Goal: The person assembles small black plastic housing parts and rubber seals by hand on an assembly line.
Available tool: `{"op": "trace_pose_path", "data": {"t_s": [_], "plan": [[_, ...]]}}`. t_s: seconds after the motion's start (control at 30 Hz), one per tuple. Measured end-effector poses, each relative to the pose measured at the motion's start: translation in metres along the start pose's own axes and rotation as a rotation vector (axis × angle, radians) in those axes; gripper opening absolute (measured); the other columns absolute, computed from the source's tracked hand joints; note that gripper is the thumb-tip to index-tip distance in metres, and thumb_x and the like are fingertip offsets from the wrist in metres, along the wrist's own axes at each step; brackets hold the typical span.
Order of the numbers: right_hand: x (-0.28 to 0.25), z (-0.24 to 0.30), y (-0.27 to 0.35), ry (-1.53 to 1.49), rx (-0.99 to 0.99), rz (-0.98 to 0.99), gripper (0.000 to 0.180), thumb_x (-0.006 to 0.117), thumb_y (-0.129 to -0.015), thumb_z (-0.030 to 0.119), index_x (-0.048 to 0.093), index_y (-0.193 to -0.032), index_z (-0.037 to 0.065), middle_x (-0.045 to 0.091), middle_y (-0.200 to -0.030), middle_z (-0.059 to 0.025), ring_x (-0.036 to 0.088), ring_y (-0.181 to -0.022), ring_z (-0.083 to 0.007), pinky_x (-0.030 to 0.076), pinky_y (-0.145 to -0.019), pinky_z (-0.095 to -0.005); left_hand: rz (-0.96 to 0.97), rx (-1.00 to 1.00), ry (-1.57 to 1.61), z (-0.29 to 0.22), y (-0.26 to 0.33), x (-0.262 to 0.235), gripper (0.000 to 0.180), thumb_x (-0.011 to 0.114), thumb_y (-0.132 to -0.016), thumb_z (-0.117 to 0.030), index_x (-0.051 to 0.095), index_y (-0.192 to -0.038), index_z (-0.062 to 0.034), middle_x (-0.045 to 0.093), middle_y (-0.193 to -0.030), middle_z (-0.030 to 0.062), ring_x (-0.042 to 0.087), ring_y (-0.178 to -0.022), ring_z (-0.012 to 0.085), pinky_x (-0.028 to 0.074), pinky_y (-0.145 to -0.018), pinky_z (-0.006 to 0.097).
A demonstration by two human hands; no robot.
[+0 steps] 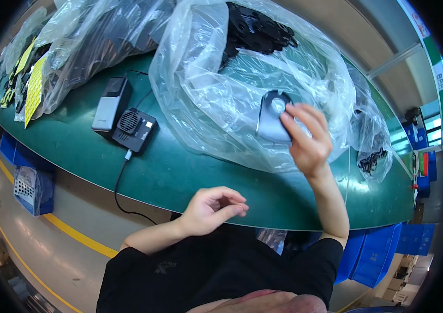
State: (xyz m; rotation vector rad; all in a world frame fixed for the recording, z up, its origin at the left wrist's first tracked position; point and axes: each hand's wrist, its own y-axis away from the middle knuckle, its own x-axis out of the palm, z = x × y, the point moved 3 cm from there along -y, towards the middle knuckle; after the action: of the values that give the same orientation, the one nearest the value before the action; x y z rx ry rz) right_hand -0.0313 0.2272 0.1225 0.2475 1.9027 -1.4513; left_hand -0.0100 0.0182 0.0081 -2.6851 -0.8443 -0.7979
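Observation:
My right hand (310,136) reaches over a clear plastic bag at the right of the table. Its thumb and fingers close on the edge of a grey-and-black plastic part (273,125) with a round, lighter disc near its top. The part is over the bag's film; whether it rests there or is lifted, I cannot tell. Near the table's front edge, my left hand (213,209) is apart from the part. Its fingers are curled, with thumb and fingertips close together, and anything between them is hidden.
The large clear bag (195,99) on the green table (180,175) holds black parts (258,28). To the left stand a grey box-shaped device (111,107) and a black device (135,130) with a cable. Further bags lie far left and right; blue bins (373,255) stand below right.

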Motion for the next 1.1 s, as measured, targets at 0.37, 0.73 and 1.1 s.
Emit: {"op": "trace_pose_path", "data": {"t_s": [0.37,0.73,1.1], "plan": [[-0.069,0.053,0.06,-0.077,-0.029,0.111,0.031,0.063,-0.055,0.003,0.067,-0.085,0.002,0.063,-0.092,-0.0117,0.06,-0.08,-0.027,0.053,-0.064,-0.0322,-0.094,-0.127,0.185,-0.011,-0.03,0.017,0.033,0.039,-0.095,-0.02,0.048,-0.115,0.0049,0.062,-0.098,0.0146,0.062,-0.089,0.0225,0.049,-0.078,0.033],[-0.092,0.048,0.113,-0.019,0.009,0.098,0.028,0.06,-0.066,0.006,0.064,-0.093,0.004,0.062,-0.101,-0.0102,0.061,-0.088,-0.0247,0.053,-0.071,-0.032,-0.062,-0.238,0.054,0.006,-0.05,0.051,0.02,0.054,-0.09,-0.01,0.056,-0.107,0.0005,0.063,-0.098,0.0058,0.06,-0.086,0.0104,0.05,-0.077,0.025],[-0.097,-0.274,0.227,0.384,1.189,0.084,0.026,0.064,-0.074,0.022,0.068,-0.095,0.008,0.066,-0.092,-0.0149,0.064,-0.086,-0.0279,0.049,-0.077,-0.0363,-0.107,-0.342,0.061,0.007,-0.062,0.046,0.027,0.047,-0.091,-0.013,0.046,-0.117,-0.003,0.06,-0.107,0.0096,0.06,-0.094,0.0162,0.051,-0.079,0.033]]}}
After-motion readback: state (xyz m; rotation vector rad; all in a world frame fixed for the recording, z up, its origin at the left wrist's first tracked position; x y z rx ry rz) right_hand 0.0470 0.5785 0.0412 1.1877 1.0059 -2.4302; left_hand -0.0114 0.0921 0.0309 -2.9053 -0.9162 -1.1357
